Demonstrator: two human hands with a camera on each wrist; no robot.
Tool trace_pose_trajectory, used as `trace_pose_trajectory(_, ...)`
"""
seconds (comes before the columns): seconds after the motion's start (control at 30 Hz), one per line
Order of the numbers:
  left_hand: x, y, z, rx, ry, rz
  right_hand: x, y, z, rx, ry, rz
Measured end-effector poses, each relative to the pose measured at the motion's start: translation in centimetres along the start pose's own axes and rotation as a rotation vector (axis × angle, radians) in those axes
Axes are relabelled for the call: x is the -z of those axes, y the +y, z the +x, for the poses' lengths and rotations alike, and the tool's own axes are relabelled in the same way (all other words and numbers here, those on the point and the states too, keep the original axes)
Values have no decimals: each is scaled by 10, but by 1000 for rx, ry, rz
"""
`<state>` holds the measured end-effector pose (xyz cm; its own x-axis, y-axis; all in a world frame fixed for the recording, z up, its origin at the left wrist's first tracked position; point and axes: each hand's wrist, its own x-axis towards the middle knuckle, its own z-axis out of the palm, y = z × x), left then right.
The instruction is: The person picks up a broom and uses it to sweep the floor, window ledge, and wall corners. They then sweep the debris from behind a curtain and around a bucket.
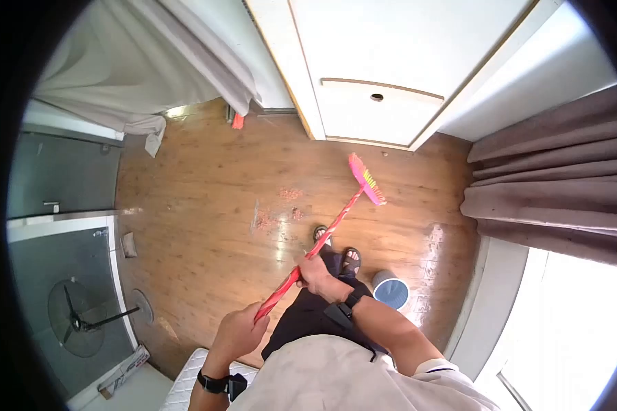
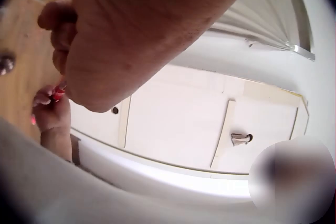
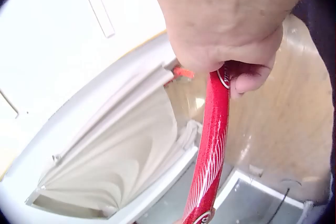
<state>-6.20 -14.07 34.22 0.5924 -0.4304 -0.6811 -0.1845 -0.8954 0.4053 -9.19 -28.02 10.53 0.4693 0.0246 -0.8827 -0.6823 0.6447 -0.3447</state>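
Observation:
A broom with a pink head and yellow and pink bristles reaches out over the wooden floor. Its red handle, striped with white, runs diagonally back to both hands. My left hand grips the top end of the handle; in the left wrist view its palm side largely hides that end. Farther down, the right hand has its fingers curled round the handle. Small reddish bits lie in several loose patches on the floor, left of the broom head.
A blue bin stands right of the feet. White cabinet panels rise ahead, with a dark curtain on the right and a pale curtain at the left. A standing fan and a mattress corner are at lower left.

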Motion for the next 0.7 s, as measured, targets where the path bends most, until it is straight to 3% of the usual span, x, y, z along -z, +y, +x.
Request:
trace_pose_trajectory(0.17, -26, 25, 131, -245, -105, -47, 98, -57, 42, 28, 346, 162)
trace_pose_trajectory(0.27, -51, 47, 202, -264, -126, -58, 161, -76, 91, 35, 379, 229)
trace_pose_trajectory(0.33, -48, 49, 223, -240, -142, -83, 167, -90, 112, 60, 386, 232)
trace_pose_trajectory(0.4, -46, 39, 224, -181, -79, -179, 157, -99, 128, -95, 277, 94)
trace_pose_trajectory(0.43, -42, 28, 214, -167, -97, -179, 129, -105, 123, -53, 344, 15)
trace_pose_trajectory(0.5, -20, -3, 196, -71, -129, -303, 89, -96, 136, -60, 250, -138)
trace_pose_trajectory(0.7, 11, -71, 108, 252, 10, -464, -45, -78, 127, -265, -69, -425)
